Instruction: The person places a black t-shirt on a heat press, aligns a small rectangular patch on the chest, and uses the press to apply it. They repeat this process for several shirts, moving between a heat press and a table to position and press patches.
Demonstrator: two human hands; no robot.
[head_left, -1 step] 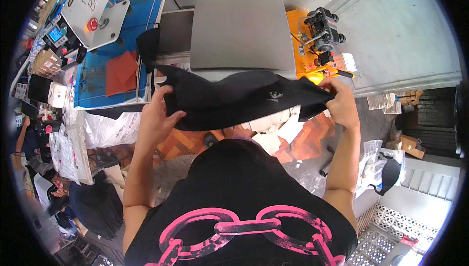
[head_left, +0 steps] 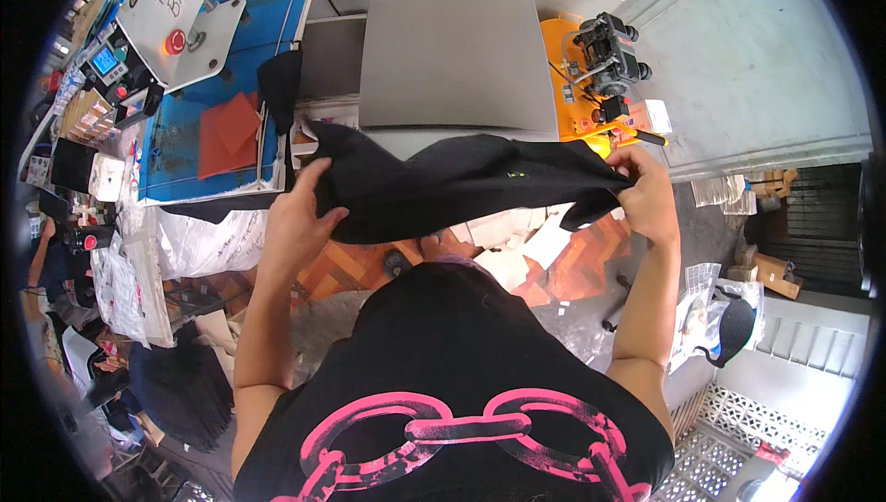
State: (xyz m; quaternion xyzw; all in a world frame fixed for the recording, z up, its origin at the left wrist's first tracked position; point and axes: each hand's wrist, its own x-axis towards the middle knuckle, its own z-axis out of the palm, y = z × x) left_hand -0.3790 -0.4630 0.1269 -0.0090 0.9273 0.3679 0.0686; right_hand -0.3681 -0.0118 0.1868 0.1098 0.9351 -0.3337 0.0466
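Observation:
A black cloth garment [head_left: 443,179] is stretched in the air between my two hands, in front of a grey flat board [head_left: 452,50]. On its right half sits a small yellowish-green mark. My left hand [head_left: 300,207] grips the left end, the thumb on the near side and some fingertips hidden by the fabric. My right hand [head_left: 641,190] pinches the right end between thumb and curled fingers. The lower edge droops and the upper edge is wavy. I cannot tell which part of the garment faces me.
Left of the board stands a blue-topped table [head_left: 175,161] with red-brown sheets [head_left: 229,137] and a red push button [head_left: 174,41]. An orange-yellow machine [head_left: 558,68] is at the right. Papers [head_left: 508,267] lie below on the wood-patterned floor [head_left: 355,267]. A person's arm shows far left.
The cloth's folds have shifted slightly and its lower right corner has swung up a little. The small mark looks smaller and greener. Both hands keep their hold.

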